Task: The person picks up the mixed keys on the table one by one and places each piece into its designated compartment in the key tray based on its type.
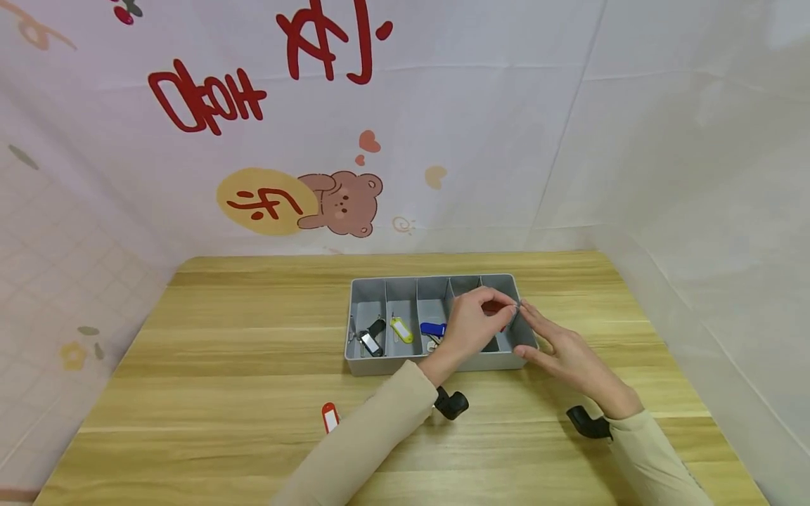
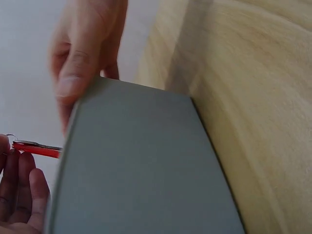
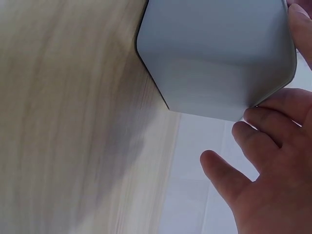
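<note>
A grey divided box [image 1: 420, 364] stands on the wooden table. Over its right-end compartments my left hand [image 1: 471, 323] pinches a red key tag [image 2: 39, 148] by its ring, the tag hanging over the box's inside. My right hand [image 1: 566, 351] rests at the box's right end, thumb at the near corner and fingers fairly straight along the end wall, index fingertip close to the pinched ring. Black key tags [image 1: 370, 344] lie in the leftmost compartment, a yellow key tag [image 1: 401, 329] in the second and a blue key tag [image 1: 433, 329] in the third. My left hand hides part of the compartments further right.
Another red key tag [image 1: 330, 417] lies on the table [image 1: 221, 393] left of the box, partly behind my left sleeve. A white printed cloth [image 1: 481, 140] stands behind the table and along both sides. Black wrist cameras [image 1: 452, 404] stick out below my wrists.
</note>
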`<state>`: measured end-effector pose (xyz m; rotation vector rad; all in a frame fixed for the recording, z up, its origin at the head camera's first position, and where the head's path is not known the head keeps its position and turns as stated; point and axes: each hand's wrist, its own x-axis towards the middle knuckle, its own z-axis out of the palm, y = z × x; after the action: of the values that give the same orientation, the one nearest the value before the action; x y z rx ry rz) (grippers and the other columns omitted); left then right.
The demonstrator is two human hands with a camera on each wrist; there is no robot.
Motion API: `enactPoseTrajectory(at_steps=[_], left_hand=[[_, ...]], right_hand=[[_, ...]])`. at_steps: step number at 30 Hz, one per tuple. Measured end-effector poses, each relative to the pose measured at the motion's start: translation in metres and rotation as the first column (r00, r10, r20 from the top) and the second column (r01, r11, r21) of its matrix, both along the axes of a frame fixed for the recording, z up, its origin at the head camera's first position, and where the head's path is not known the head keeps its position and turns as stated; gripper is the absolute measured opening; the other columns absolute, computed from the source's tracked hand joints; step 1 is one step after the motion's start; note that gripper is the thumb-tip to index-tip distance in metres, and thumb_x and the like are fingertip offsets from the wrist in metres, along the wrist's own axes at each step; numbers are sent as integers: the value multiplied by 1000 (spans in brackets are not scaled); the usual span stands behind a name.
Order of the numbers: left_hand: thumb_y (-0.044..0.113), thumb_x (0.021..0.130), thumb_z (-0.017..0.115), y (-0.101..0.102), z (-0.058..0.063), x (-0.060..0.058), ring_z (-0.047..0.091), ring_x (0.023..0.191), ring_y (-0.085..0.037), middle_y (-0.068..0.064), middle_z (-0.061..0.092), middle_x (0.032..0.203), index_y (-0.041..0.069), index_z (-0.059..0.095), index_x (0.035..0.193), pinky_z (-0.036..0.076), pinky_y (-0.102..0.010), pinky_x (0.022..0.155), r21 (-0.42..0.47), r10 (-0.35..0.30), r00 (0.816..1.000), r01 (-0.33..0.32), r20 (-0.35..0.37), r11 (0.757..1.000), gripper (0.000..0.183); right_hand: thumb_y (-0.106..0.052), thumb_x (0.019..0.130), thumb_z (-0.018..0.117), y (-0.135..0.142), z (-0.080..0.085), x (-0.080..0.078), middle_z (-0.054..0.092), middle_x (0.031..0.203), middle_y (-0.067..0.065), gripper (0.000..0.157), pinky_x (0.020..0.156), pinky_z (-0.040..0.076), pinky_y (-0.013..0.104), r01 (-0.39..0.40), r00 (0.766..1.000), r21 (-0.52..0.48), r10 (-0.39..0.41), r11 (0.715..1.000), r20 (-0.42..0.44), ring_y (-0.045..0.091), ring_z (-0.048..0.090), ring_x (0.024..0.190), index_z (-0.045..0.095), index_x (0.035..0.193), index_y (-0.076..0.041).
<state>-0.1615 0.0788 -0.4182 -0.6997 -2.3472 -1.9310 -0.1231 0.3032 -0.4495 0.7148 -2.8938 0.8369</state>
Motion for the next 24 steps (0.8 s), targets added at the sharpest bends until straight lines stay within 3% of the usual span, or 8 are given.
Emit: enactPoseTrajectory(at_steps=[4,10,13,18,21,24], left_hand=[[13,98,72,5,-7,-4,65,87,-1,2,73,99,9,79,102,54,-17,79,-108,11,998,-18,-65,994,9],[16,99,72,8,-8,-7,70,94,-14,6,73,97,14,81,102,51,-20,85,-302,13,979,-76,-205,950,10],[18,98,73,8,-7,-7,70,94,-18,6,74,97,17,82,100,51,-30,90,-389,23,965,-126,-260,913,10],[25,98,73,10,-6,-5,63,105,-17,6,71,111,23,83,98,47,-35,91,-532,34,948,-207,-316,821,10],[29,99,72,11,-6,-4,59,115,-18,4,67,122,25,82,101,45,-35,94,-587,39,949,-226,-313,777,11],[32,99,72,12,-5,-3,53,129,-21,1,63,136,24,80,113,43,-40,103,-618,48,955,-228,-294,753,18]], right_hand=[[-31,99,72,0,1,0,31,166,19,78,103,45,62,2,1000,-3,-2,1000,2,46,46,139,33,162,-7],[-31,99,72,-1,3,0,30,166,18,77,102,45,62,0,1000,-6,0,1000,13,47,46,139,34,160,-2],[-31,100,72,-1,3,1,31,166,18,77,101,47,62,-1,1000,-9,1,1000,11,46,47,139,35,159,0],[-30,100,71,-2,5,1,30,167,17,77,101,47,61,-5,1000,-7,5,1000,9,46,47,139,34,159,1],[-30,100,71,-2,6,1,29,167,17,77,102,46,61,-5,1000,-3,5,1000,17,46,46,140,34,160,0],[-30,100,70,-2,5,1,29,167,18,76,103,44,62,-3,1000,1,3,1000,23,47,45,140,34,160,1]])
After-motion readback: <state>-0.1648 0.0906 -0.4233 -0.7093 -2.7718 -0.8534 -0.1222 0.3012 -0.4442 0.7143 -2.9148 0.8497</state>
